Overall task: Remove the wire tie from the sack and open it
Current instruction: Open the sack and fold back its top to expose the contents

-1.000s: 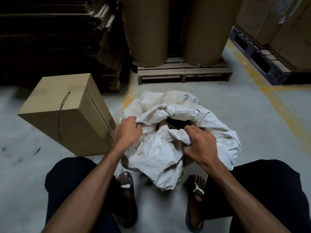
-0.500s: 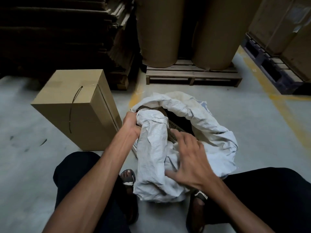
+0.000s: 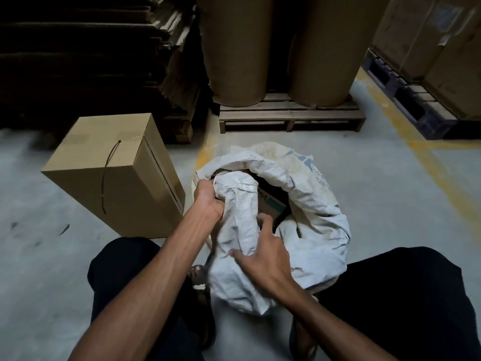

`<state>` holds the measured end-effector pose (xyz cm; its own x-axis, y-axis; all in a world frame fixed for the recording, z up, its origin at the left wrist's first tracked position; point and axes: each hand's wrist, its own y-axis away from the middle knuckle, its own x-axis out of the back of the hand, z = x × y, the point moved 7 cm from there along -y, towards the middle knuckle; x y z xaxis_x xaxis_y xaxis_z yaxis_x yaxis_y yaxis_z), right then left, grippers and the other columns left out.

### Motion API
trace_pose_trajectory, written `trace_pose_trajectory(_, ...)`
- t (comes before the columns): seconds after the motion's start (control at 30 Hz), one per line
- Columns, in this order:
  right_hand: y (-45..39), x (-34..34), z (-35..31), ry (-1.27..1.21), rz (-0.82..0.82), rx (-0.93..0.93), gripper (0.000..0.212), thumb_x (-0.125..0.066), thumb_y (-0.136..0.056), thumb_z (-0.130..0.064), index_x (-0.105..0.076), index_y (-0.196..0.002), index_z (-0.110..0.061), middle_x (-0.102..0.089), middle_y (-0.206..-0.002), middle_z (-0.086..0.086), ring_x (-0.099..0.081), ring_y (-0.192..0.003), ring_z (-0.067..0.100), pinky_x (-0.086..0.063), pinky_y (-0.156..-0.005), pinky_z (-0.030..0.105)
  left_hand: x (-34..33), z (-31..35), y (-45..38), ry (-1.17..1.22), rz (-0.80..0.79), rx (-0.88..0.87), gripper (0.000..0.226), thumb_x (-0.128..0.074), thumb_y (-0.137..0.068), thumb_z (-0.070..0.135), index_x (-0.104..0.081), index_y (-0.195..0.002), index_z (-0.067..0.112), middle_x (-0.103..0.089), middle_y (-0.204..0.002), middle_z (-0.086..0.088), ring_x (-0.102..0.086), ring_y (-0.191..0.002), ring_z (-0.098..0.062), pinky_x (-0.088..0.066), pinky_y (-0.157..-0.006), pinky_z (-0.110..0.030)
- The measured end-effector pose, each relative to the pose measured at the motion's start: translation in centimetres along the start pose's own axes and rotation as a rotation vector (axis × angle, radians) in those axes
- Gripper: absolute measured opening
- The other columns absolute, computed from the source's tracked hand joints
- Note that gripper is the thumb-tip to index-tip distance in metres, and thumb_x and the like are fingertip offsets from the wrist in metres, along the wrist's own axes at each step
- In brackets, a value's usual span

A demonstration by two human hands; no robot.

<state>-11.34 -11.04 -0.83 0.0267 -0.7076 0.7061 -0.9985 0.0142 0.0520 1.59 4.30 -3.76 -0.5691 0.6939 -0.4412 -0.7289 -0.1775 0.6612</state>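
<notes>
A white woven sack (image 3: 307, 230) stands on the grey concrete floor (image 3: 390, 204) between the person's knees, at the centre of the view, its mouth rolled down and gaping. The left hand (image 3: 208, 198) grips a bunched fold of the sack's near rim at about 10 o'clock of the mouth, fingers curled into the cloth. The right hand (image 3: 263, 256) lies on the front fold at 6 o'clock, fingers spread and pressing, the fingertips dipping over the edge into the opening.

A thin dark wire (image 3: 109, 175) lies draped over the top and down the side of a tall cardboard box (image 3: 114, 178) at 9 o'clock of the sack; whether it is the tie I cannot tell. The box stands just beside the sack and crowds the left forearm. At 12 o'clock two big brown paper rolls (image 3: 273, 48) stand upright on a wooden pallet (image 3: 289, 117). Flattened cardboard is stacked (image 3: 99, 56) at 11 o'clock, dim and hard to read. At 2 o'clock more cartons (image 3: 437, 43) sit on a dark pallet (image 3: 406, 102), cut off by the frame. Yellow floor lines (image 3: 426, 162) run past at 3 o'clock.

Inside the sack a carton (image 3: 270, 204) with a teal patch shows partly; its print is too small to read. The sandalled feet (image 3: 200, 282) are mostly hidden beneath the sack and the arms.
</notes>
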Motion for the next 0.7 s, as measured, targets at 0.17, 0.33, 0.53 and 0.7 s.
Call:
trace_pose_trajectory(0.17, -1.9, 2.3, 1.4, 0.128, 0.257, 0.052, 0.044, -0.067, -0.070, -0.010, -0.052, -0.109, -0.024, -0.064, -0.071, 0.003, -0.064, -0.070, 0.035, -0.040, -0.058, 0.034, -1.3, 2.6, 2.4, -0.205, -0.257, -0.125, 0.031, -0.050, -0.091, 0.010, -0.068, -0.114, -0.001, -0.070, -0.111, -0.021, -0.069, -0.092, -0.031, -0.057, -0.081, -0.042)
trace_pose_trajectory(0.33, -3.2, 4.2, 0.5, 0.357, 0.493, 0.224, 0.069, -0.077, -0.045, 0.002, -0.057, -0.106, -0.022, -0.061, -0.060, 0.001, -0.059, -0.049, 0.030, -0.029, -0.045, 0.026, 0.7, 3.0, 5.9, -0.709, -0.160, -0.381, 0.059, -0.067, -0.064, 0.050, -0.058, -0.111, 0.017, -0.060, -0.120, -0.022, -0.041, -0.135, -0.043, -0.041, -0.073, -0.034)
trace_pose_trajectory(0.53, -2.7, 0.7, -1.7, 0.570, 0.526, 0.545, 0.038, -0.067, -0.079, -0.023, -0.052, -0.113, -0.016, -0.059, -0.066, -0.002, -0.059, -0.049, 0.020, -0.040, -0.044, 0.030, 1.7, -5.1, 10.8, -0.687, -0.298, -0.129, 0.036, -0.066, -0.092, 0.052, -0.066, -0.093, 0.016, -0.067, -0.064, 0.011, -0.063, -0.055, -0.005, -0.049, -0.052, -0.021)
trace_pose_trajectory(0.7, -1.7, -0.6, -2.0, 0.253, 0.221, 0.473, 0.066, -0.078, -0.064, -0.028, -0.050, -0.123, -0.017, -0.065, -0.082, -0.009, -0.064, -0.063, 0.017, -0.040, -0.053, 0.026, 3.5, -6.0, 7.5, -0.241, -0.092, 0.049, 0.040, -0.057, -0.105, 0.034, -0.070, -0.115, -0.002, -0.077, -0.081, -0.010, -0.073, -0.066, -0.020, -0.058, -0.056, -0.027)
